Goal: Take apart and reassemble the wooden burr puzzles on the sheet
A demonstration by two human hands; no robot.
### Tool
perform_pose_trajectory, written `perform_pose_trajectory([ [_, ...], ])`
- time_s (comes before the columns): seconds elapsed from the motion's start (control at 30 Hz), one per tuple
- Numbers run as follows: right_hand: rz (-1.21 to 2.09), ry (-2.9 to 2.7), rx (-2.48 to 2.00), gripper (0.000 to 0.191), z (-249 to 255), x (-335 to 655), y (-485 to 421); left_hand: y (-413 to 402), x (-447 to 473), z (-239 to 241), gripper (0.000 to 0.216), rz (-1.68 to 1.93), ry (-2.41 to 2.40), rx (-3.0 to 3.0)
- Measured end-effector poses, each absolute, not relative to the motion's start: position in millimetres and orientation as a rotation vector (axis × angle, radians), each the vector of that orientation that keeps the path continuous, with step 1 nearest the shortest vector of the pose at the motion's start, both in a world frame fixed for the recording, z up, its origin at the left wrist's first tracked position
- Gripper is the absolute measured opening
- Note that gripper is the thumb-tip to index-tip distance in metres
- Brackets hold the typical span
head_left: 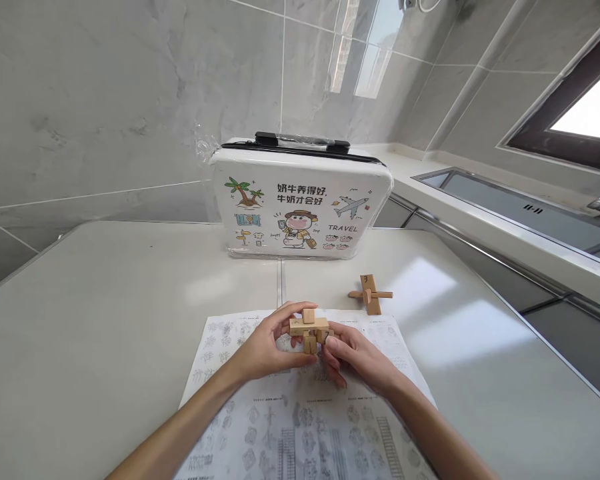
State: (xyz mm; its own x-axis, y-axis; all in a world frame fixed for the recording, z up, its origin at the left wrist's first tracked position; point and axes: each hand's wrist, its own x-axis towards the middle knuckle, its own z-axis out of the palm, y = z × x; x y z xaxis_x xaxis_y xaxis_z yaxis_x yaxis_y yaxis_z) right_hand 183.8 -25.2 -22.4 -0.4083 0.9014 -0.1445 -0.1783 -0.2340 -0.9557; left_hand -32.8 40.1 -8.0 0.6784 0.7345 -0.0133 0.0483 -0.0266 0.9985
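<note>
A small wooden interlocking puzzle [309, 331], made of crossed light-brown bars, is held just above a printed instruction sheet [300, 427]. My left hand [267, 347] grips it from the left, fingers curled over the top and thumb underneath. From the right, my right hand [353, 357] pinches the lower bars with its fingertips. A second set of crossed wooden pieces [371, 295] lies on the table beyond my right hand, untouched.
A white case [300, 200] with cartoon travel pictures and a black handle stands upright at the back of the pale table [105, 320]. A counter with a steel sink [520, 207] runs along the right. Grey tiled wall behind.
</note>
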Motion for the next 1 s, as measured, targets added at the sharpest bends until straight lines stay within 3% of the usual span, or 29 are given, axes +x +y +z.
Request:
perform_pose_trajectory([
  [0.3, 1.825, -1.112, -0.975, 0.045, -24.3, 184.1, -25.6, 39.5, -33.8, -9.8, 0.082, 0.571, 0.706, 1.503],
  [0.57, 1.857, -1.016, -0.926, 0.062, -21.9, 185.3, -24.5, 36.5, -30.3, -5.3, 0.061, 0.551, 0.724, 1.518],
  [0.83, 1.851, -1.025, -0.964, 0.050, -19.4, 183.6, -25.2, 33.7, -29.1, -11.0, 0.049, 0.597, 0.899, 1.725],
  [1.0, 1.835, -1.008, -0.981, 0.057, -17.6, 183.9, -24.0, 29.1, -29.4, -9.6, 0.050, 0.585, 0.823, 1.767],
])
